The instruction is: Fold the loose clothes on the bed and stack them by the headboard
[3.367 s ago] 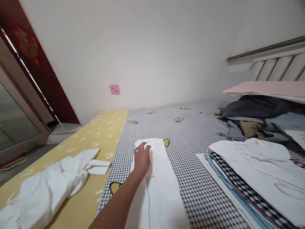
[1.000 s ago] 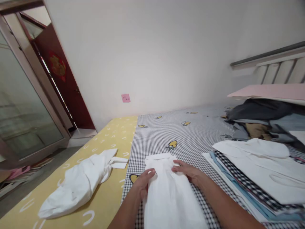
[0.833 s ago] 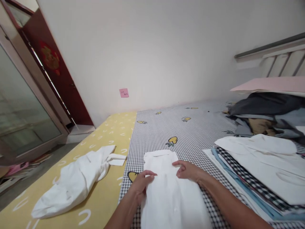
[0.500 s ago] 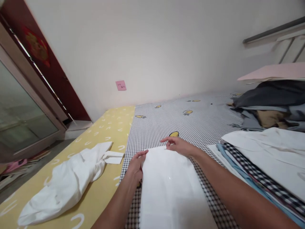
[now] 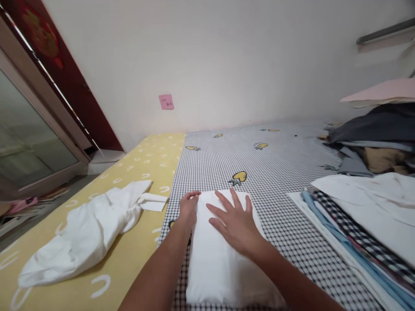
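Note:
A white cloth [image 5: 210, 263], folded into a long flat rectangle, lies in front of me on the checked sheet. My left hand [image 5: 189, 207] is closed at its far left corner, with the fingers curled over the edge and the thumb partly hidden. Flat on the upper part of the cloth rests my right hand [image 5: 233, 222], fingers spread wide and nothing held. To the left, a crumpled white garment [image 5: 87, 233] with a strap-like end is stretched across the yellow sheet [image 5: 129, 255].
At the right is a stack of folded clothes [image 5: 366, 216], white on top with blue and checked layers. Behind it rises a pile of dark clothes [image 5: 379, 125] under a pink sheet-like item [image 5: 382, 92]. A white wall [image 5: 246, 60] borders the checked bedding [image 5: 217, 168].
My right hand has come from the cloth's far edge down onto its surface, fingers now spread. My left hand stays at the left corner. The view has tilted down slightly, showing the cloth's near end.

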